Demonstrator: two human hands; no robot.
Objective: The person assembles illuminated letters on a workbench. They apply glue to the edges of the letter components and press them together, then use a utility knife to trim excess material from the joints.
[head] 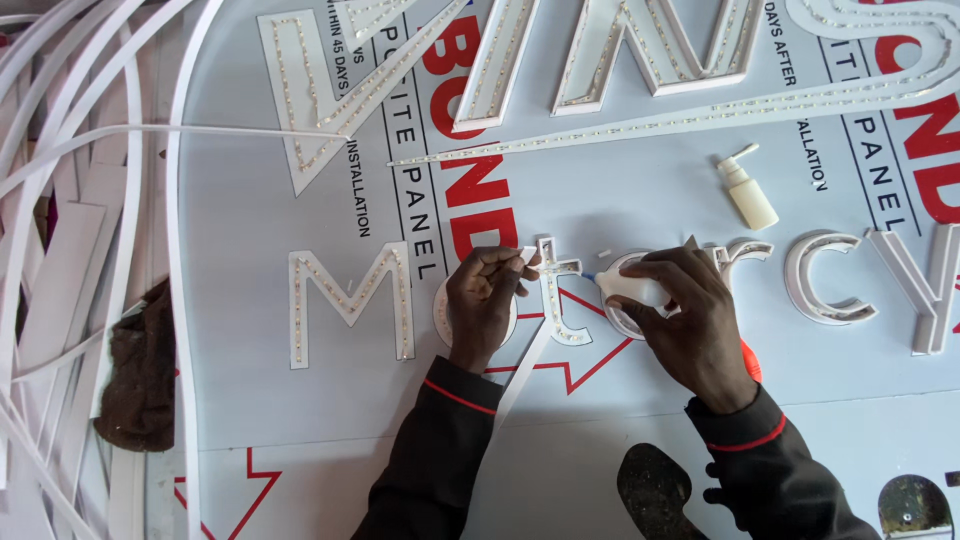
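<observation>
My left hand (484, 303) pinches the end of a white plastic strip (520, 375) against a small white channel letter (557, 300) on the sign panel (250, 220). My right hand (690, 320) is closed around a small white glue bottle (632, 289), its blue-tipped nozzle pointing left at that letter. Other white channel letters lie in the same row: a wide one with LED dots (350, 300) to the left and curved ones (825, 278) to the right.
A second white glue bottle (748, 192) lies above the row. Large LED-lined letters (330, 90) and a long LED strip (660, 120) fill the top. White plastic strips (70, 200) pile at the left, beside a brown cloth (140, 370).
</observation>
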